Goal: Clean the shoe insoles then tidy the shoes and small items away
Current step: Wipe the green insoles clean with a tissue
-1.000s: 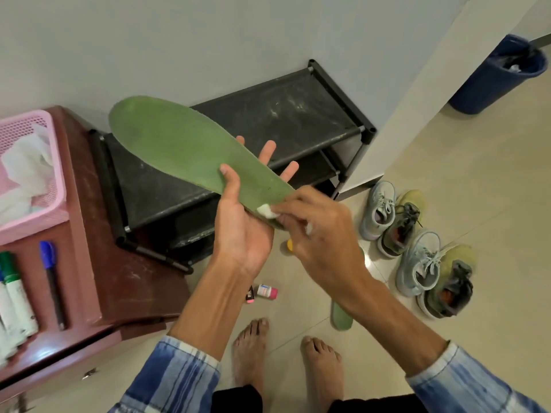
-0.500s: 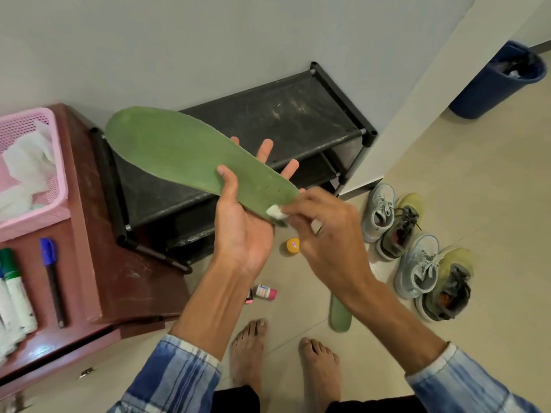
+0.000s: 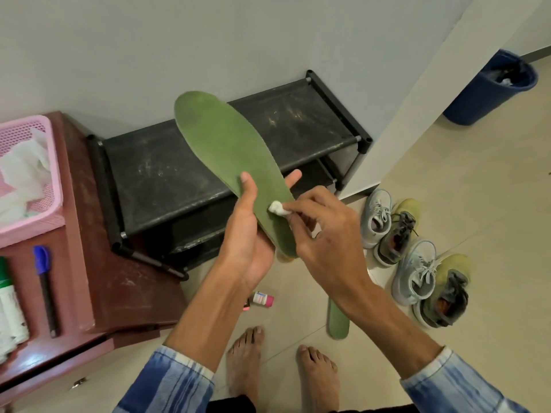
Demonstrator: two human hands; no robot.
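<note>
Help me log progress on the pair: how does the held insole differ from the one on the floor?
The held insole is raised and tilted in the left hand; the floor insole lies flat on the tiles. The right hand presses a white wad against the held insole; no hand touches the floor insole. The held insole shows almost whole; the floor insole is mostly hidden behind the right forearm. Both are green.

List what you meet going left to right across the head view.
pink basket → small bottle → green insole on the floor → two pairs of shoes → blue bin. The shoe rack and held insole are left out because they overlap others.
</note>
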